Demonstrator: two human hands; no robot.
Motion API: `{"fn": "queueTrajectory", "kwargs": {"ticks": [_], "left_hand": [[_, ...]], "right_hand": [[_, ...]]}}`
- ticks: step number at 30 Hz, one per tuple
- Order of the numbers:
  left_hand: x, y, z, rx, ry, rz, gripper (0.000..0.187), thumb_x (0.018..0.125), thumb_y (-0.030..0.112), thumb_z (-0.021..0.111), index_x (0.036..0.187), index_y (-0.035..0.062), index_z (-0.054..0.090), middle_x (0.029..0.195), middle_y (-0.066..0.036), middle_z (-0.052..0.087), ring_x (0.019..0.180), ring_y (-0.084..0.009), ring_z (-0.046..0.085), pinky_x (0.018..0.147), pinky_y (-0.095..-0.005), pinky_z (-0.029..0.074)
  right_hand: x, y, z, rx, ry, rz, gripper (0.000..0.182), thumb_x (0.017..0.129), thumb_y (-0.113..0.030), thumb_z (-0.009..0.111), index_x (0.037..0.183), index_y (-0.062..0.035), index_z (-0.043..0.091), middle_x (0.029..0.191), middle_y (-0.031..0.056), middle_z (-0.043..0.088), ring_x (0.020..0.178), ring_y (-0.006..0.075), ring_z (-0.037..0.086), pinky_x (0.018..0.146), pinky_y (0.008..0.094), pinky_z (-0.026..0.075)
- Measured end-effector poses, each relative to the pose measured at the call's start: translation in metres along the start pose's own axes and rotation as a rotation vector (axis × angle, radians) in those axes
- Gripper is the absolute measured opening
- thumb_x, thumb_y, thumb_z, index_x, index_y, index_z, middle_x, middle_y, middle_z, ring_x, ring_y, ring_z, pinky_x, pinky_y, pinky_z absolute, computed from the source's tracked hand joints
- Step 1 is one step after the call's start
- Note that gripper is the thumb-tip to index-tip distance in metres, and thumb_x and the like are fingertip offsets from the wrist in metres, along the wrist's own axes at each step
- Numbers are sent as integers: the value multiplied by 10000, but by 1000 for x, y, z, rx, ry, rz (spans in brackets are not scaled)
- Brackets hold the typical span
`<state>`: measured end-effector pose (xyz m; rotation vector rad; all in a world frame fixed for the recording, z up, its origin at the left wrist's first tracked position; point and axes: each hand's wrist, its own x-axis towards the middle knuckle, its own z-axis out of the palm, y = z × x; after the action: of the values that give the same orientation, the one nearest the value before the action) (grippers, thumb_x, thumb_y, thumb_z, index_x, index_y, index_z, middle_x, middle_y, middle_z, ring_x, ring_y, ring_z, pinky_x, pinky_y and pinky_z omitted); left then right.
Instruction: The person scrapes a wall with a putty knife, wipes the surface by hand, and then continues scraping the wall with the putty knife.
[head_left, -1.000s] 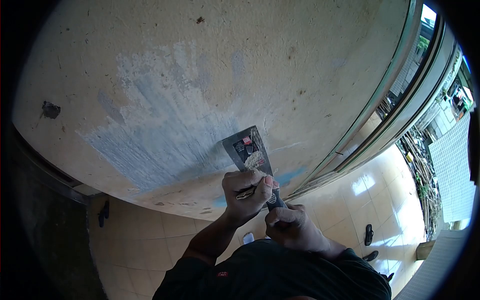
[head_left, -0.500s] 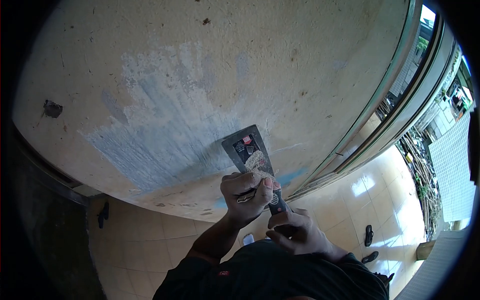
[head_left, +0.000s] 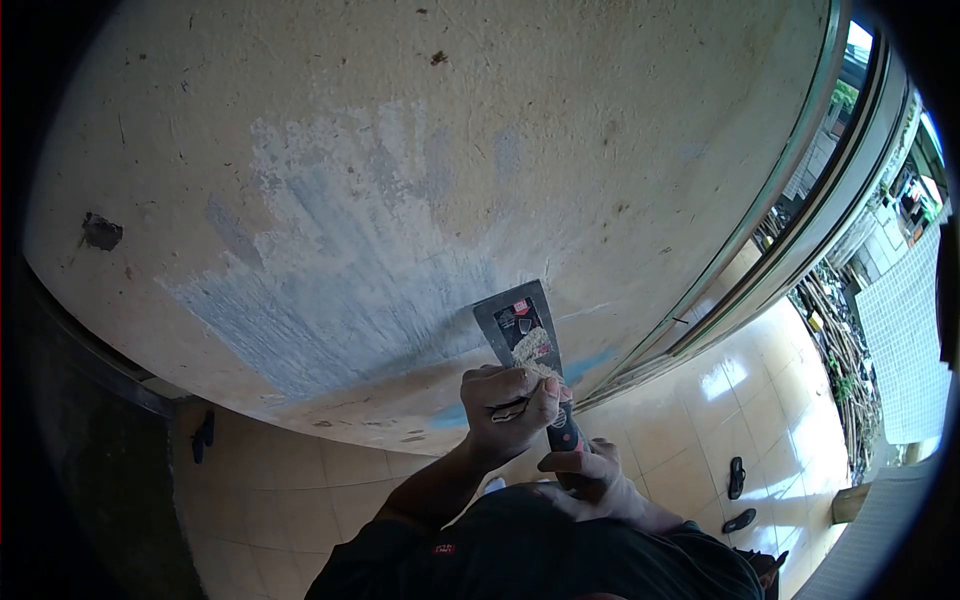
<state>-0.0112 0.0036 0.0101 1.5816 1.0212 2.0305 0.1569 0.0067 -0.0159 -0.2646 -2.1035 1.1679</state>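
Observation:
A wide-bladed scraper (head_left: pixel 507 312) lies against the wall (head_left: pixel 680 150), its dark blade pointing up and slightly left. Crumbly pale scrapings (head_left: pixel 536 348) rest on the blade near a red and black label. My left hand (head_left: pixel 508 408) is closed around the base of the blade, where it joins the handle; a small pale thing shows among its fingers, too small to name. Lower down, my right hand (head_left: pixel 592 477) wraps the end of the black and red handle. Left of the blade spreads a scraped, whitish-blue patch (head_left: pixel 350 270) of wall.
A hole (head_left: pixel 102 232) marks the wall at the left. To the right runs a window frame (head_left: pixel 765 220). Below are glossy floor tiles (head_left: pixel 690 425) with dark sandals (head_left: pixel 737 478) at the right and dark footwear (head_left: pixel 203 437) at the left. Sticks (head_left: pixel 835 350) lie piled outside.
Both hands and the scraper have shifted down and to the right in view, still gripping it. The view of the wall has shifted slightly as well.

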Motion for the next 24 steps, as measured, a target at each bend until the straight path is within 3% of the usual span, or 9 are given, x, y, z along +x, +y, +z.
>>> {"fn": "queueTrajectory", "kwargs": {"ticks": [1, 3, 4, 7, 11, 13, 16, 21, 24], "left_hand": [[1, 2, 0, 3, 4, 1, 185, 798, -9, 601, 624, -28, 542, 612, -134, 645, 557, -165, 660, 512, -253, 520], [1, 3, 1, 39, -45, 44, 183, 788, -15, 606, 619, -22, 539, 620, -137, 650, 567, -174, 667, 519, -250, 526], [-4, 1, -1, 72, -87, 9, 197, 782, -26, 607, 604, -10, 525, 637, -143, 654, 572, -180, 669, 523, -250, 526], [-8, -4, 7, 73, -74, 17, 223, 786, -24, 611, 590, 2, 509, 644, -142, 654, 573, -177, 666, 510, -251, 517], [-12, -12, 9, -34, 10, -52, 281, 807, 0, 620, 565, 7, 477, 617, -123, 639, 578, -139, 648, 532, -242, 510], [-6, -8, 7, -4, 32, -79, 250, 814, 17, 620, 588, -7, 517, 619, -116, 640, 572, -122, 636, 529, -235, 498], [-4, -10, 7, -85, 53, -34, 146, 816, 40, 625, 689, -30, 612, 633, -102, 649, 535, -111, 610, 493, -225, 456], [-13, -13, 8, 93, -126, -75, 109, 802, 9, 616, 702, -21, 586, 624, -74, 624, 494, -101, 569, 477, -227, 424], [-14, -14, 10, 42, -105, -137, 105, 803, 8, 616, 705, -22, 591, 611, -69, 614, 500, -97, 569, 474, -229, 424]], "right_hand": [[-3, 0, 0, 2, -4, -2, 439, 679, -117, 803, 1070, -69, 609, 729, 96, 609, 575, 172, 606, 496, 275, 444], [-11, 1, 3, 112, 140, 41, 625, 679, -142, 809, 1223, -23, 524, 908, 174, 657, 714, 194, 664, 607, 266, 500], [-8, 7, 8, 123, 244, -77, 746, 691, -138, 799, 1307, 40, 419, 1061, 237, 626, 899, 228, 666, 746, 277, 509], [-13, 6, 3, -21, 329, 90, 734, 708, -122, 785, 1308, 58, 402, 1075, 247, 616, 987, 255, 638, 801, 288, 498], [4, 3, 3, -118, 318, 27, 655, 708, -7, 730, 1285, 65, 430, 1090, 244, 611, 959, 260, 648, 784, 287, 504], [13, 0, 4, -61, 333, 60, 622, 707, 32, 697, 1276, 58, 447, 1102, 248, 606, 976, 264, 644, 783, 288, 506], [18, -1, 4, -104, 357, -76, 639, 705, 40, 695, 1288, 47, 434, 1132, 246, 593, 981, 273, 644, 777, 286, 509], [-1, 5, 8, -116, 325, 86, 670, 710, 60, 662, 1325, 22, 398, 1160, 219, 585, 933, 281, 659, 761, 285, 514], [-2, 5, 9, -125, 291, 113, 695, 708, 66, 632, 1349, 8, 371, 1149, 212, 593, 925, 292, 661, 729, 276, 512]]}}
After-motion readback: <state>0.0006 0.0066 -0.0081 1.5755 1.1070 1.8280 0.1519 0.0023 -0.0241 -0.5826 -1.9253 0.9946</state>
